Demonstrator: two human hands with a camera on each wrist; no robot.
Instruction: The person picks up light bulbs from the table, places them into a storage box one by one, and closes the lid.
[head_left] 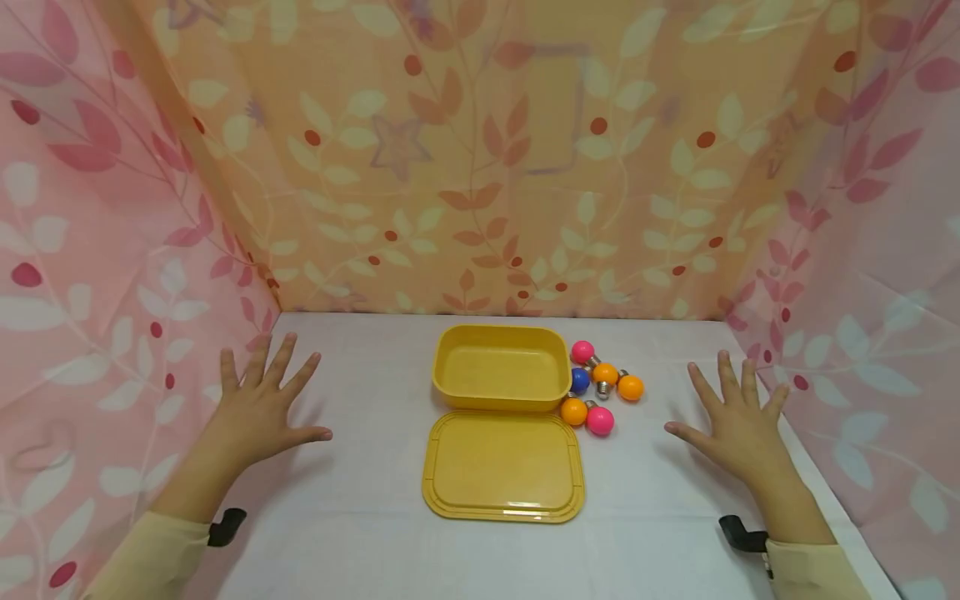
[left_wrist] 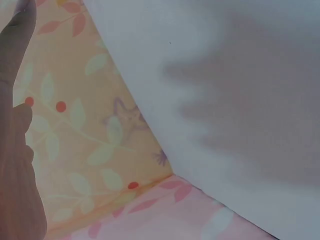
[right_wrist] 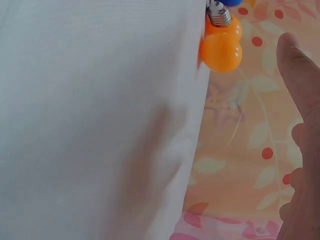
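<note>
Head: spread hands (head_left: 258, 412) (head_left: 742, 435); bulbs (head_left: 605, 375) beside box (head_left: 502, 371)

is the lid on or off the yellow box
Off: the lid lies on the white table, on the near side of the yellow box, whose bare inside shows in the head view.

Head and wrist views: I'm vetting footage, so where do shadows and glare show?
Head view: glare streak on yellow lid, faint shadows near left hand and right hand; left wrist: broad, soft-edged shadow over white cloth; right wrist: blurry shadow on cloth, highlights on orange bulb.
</note>
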